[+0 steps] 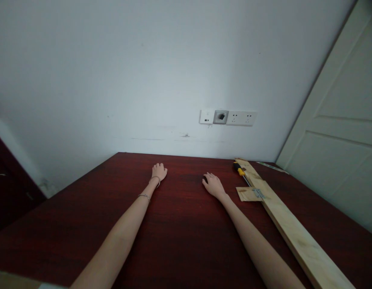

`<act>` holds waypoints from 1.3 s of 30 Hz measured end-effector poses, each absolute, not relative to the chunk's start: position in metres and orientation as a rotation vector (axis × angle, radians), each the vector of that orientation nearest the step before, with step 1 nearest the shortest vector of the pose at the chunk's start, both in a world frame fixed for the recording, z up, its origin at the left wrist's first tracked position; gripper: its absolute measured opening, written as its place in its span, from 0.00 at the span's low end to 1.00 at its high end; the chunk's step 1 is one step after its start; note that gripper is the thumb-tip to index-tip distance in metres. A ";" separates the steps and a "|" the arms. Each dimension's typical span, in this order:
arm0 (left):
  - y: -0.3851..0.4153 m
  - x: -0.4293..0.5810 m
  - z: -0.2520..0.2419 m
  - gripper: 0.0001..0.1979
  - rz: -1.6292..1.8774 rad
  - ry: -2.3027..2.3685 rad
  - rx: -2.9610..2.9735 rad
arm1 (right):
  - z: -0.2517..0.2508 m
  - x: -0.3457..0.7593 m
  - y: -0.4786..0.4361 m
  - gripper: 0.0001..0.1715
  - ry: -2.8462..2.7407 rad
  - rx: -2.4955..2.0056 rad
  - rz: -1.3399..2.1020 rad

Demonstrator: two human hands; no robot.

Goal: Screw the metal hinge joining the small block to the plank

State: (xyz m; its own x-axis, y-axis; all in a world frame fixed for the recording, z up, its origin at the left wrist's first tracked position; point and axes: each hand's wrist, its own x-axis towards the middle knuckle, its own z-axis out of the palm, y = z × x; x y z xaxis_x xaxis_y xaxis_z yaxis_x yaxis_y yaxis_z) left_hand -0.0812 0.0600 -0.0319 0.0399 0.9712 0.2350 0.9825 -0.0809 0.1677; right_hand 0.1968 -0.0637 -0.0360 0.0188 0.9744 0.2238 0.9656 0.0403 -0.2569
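Palm down on the dark red table (176,224), my left hand (159,171) holds nothing, its fingers foreshortened and slightly bent. Thin bracelets (144,196) circle that wrist and forearm. My right hand (214,184) also rests on the tabletop with its fingers loosely apart and nothing in them. Of the loose things, those nearest to it lie on its right: a small wooden piece (246,194) and a screwdriver (240,170) with a black and yellow handle. Small metal pieces (258,193) lie where the wooden piece meets a long wooden board (297,228).
The board runs from the table's far edge to the lower right. A thin flat strip (272,167) lies at the far right corner. Behind the table stands a white wall (161,80) with sockets (240,118); a pale panelled door (339,132) is on the right.
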 end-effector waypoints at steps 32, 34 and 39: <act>-0.013 0.206 0.012 0.42 -0.239 -0.619 -3.470 | -0.035 0.356 -0.319 0.54 -1.300 -2.359 -0.049; -0.031 0.217 0.006 0.47 -0.133 -0.543 -3.441 | -0.041 0.351 -0.322 0.55 -1.249 -2.410 0.019; -0.057 0.228 -0.012 0.50 -0.183 -0.522 -3.335 | -0.042 0.349 -0.319 0.56 -1.271 -2.421 0.028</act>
